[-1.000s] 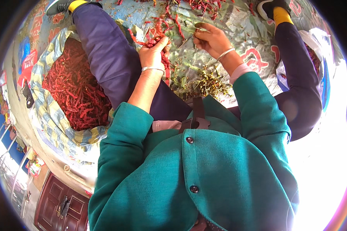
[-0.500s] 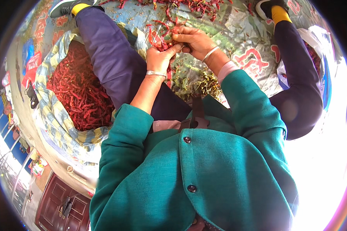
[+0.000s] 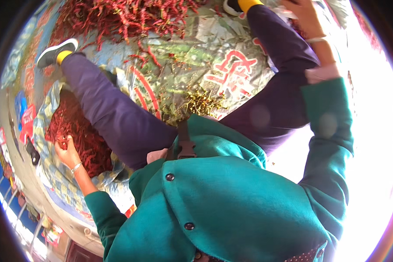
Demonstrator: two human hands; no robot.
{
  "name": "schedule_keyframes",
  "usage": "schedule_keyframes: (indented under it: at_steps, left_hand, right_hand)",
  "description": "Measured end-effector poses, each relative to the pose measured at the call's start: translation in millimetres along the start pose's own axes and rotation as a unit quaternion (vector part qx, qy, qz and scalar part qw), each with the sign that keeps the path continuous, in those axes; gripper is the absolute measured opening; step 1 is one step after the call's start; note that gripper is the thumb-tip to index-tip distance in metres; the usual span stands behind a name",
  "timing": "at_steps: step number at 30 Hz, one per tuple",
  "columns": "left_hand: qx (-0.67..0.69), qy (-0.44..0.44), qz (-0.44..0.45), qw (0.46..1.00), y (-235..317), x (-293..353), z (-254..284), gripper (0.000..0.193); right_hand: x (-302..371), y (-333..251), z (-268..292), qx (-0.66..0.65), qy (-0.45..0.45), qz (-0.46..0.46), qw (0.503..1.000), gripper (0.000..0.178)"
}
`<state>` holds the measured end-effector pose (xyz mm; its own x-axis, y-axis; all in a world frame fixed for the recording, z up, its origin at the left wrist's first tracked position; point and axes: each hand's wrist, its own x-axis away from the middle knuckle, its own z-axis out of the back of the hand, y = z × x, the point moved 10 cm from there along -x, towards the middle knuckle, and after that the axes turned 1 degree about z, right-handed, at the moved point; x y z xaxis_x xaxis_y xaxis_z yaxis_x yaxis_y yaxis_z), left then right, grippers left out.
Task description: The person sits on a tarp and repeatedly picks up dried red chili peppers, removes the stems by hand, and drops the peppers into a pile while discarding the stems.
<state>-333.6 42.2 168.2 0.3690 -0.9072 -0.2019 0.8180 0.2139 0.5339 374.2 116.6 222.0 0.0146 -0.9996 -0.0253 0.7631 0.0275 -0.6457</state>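
At the left, my left hand [image 3: 67, 153] reaches over an open cloth sack [image 3: 48, 114] of dried red chilies [image 3: 81, 131]. Thumb and fingers are spread apart, with chilies lying right at the fingertips. Far off at the upper right, my right hand [image 3: 305, 16] is stretched beyond my right knee, above a white bag. Its fingers are partly cut off and smeared, so I cannot see whether they hold anything.
A large heap of dried red chilies [image 3: 131, 17] lies beyond my feet on the printed tarpaulin [image 3: 183, 56]. A small pile of greenish stems [image 3: 201, 102] sits between my legs. Red plastic [image 3: 27, 120] and blue plastic [image 3: 20, 105] lie left of the sack.
My hands, together over chilies in front of me before, have parted. The left went to the sack, the right out to the far right. The view has shifted too.
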Motion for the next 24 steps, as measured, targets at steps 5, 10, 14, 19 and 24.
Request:
schedule_keyframes:
  at_steps: [5, 10, 14, 19, 24]
  left_hand:
    - [-0.452, -0.178, 0.031, 0.874, -93, 37, -1, 0.084]
    - [-0.327, -0.207, 0.017, 0.922, -111, 37, -3, 0.072]
    - [-0.109, -0.102, -0.062, 0.987, -18, -3, -7, 0.045]
    - [0.321, -0.26, 0.053, 0.909, 142, 26, -144, 0.03]
    - [0.526, -0.386, 0.249, 0.716, 165, 94, -284, 0.019]
  right_hand:
    - [73, 216, 106, 0.223, 0.017, -0.06, 0.973, 0.025]
    - [76, 271, 84, 0.3, -0.069, -0.074, 0.948, 0.029]
    - [-5, 117, 8, 0.153, -0.054, 0.079, 0.984, 0.027]
    - [-36, -30, -216, 0.082, -0.209, 0.134, 0.965, 0.03]
    - [-15, -48, -379, 0.152, -0.266, -0.01, 0.952, 0.033]
